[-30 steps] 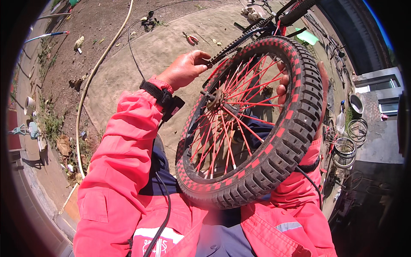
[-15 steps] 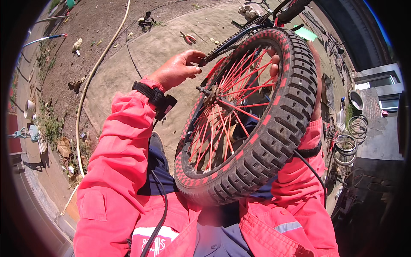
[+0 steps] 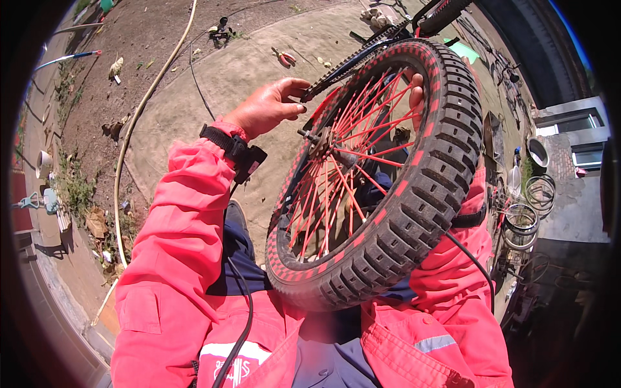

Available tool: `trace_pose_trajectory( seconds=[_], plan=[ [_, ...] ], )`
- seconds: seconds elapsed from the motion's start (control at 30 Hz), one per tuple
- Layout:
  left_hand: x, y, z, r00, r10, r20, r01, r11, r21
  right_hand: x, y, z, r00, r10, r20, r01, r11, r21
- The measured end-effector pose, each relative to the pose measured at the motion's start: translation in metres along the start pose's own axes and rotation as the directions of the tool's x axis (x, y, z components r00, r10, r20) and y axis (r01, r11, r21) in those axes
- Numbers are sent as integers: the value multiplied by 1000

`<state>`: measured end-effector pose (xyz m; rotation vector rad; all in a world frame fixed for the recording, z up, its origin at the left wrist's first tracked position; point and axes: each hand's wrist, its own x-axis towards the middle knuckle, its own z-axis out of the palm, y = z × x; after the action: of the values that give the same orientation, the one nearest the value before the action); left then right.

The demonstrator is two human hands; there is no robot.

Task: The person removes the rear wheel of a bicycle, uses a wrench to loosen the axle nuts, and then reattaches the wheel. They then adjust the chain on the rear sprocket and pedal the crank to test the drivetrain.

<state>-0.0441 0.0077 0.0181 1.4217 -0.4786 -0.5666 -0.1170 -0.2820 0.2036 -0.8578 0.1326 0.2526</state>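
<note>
Red-spoked bicycle wheel with a knobby black tyre is standing upright in the person's lap, its top near the bike frame. The left hand is reaching in half-curled, fingertips pinching at the chain by the rim, while the right hand is showing only fingers through the spokes behind the tyre, grip impossible to tell. Risk, as I judge it: fingers are sitting between chain and spokes, so if the wheel rolls or slips, they could be getting nipped.
</note>
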Motion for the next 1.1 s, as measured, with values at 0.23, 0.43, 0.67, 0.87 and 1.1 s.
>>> trace_pose_trajectory(
  seconds=[0.23,0.43,0.67,0.87,1.1],
  plan=[
    [3,1,2,999,-40,-9,40,999,-35,-30,41,21,1000,-8,11,9,998,-65],
    [2,8,7,997,-32,-71,32,999,-10,-52,83,38,999,-46,-25,45,998,-49],
    [-1,20,10,985,-165,-41,165,986,-10,-68,107,25,996,-31,85,44,986,-158],
    [9,44,2,984,-171,-52,175,981,83,-81,117,13,990,-14,137,46,971,-233],
    [13,45,10,966,-255,-47,259,957,127,-86,121,10,981,-26,191,68,974,-215]
  ],
)
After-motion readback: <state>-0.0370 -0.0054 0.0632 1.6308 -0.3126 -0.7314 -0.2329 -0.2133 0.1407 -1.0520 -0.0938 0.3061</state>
